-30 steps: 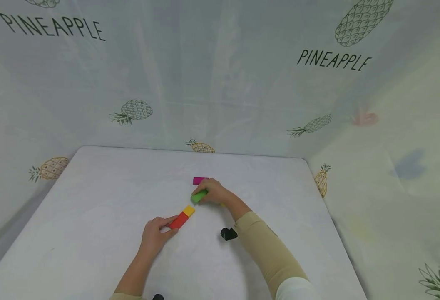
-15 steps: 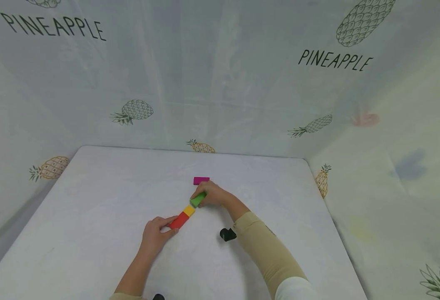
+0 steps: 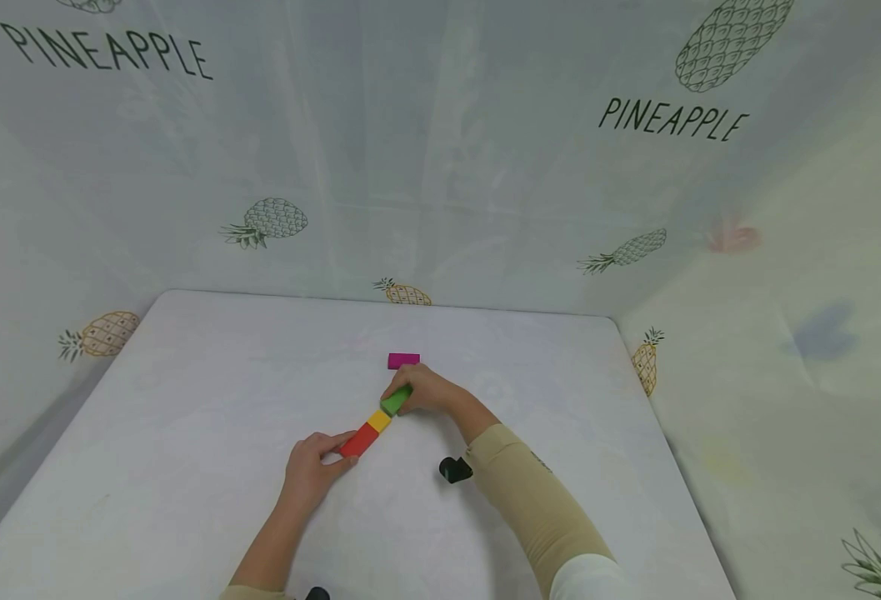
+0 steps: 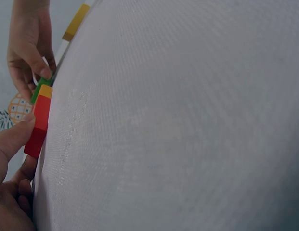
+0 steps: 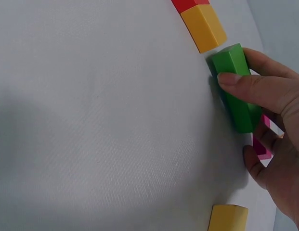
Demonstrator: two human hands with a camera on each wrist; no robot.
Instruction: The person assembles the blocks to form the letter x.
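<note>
Over the last second the green block [image 3: 396,402] has come down toward seven o'clock and swung into line, so that it now sits just beyond the yellow block [image 3: 379,421], at about one o'clock from it. In the head view the two look almost end to end, but the right wrist view shows a narrow gap, so the join seems close rather than made. The right hand [image 3: 432,390] pinches the green block, its thumb on the near side and fingers on the far side, parted only by the block's width. The left hand [image 3: 311,471] has hardly moved: its thumb and fingers hold the red block [image 3: 359,441], which touches the yellow block at seven o'clock. With that end steadied, the shift appears to turn a pair into a slanting row of three on the tabletop [image 3: 222,400]. The purple block [image 3: 403,361], at twelve o'clock from the green one, lies loose and shows more fully now that the right hand is lower. A second yellow block [image 5: 228,219], at six o'clock in the right wrist view, remains apart from the row.
</note>
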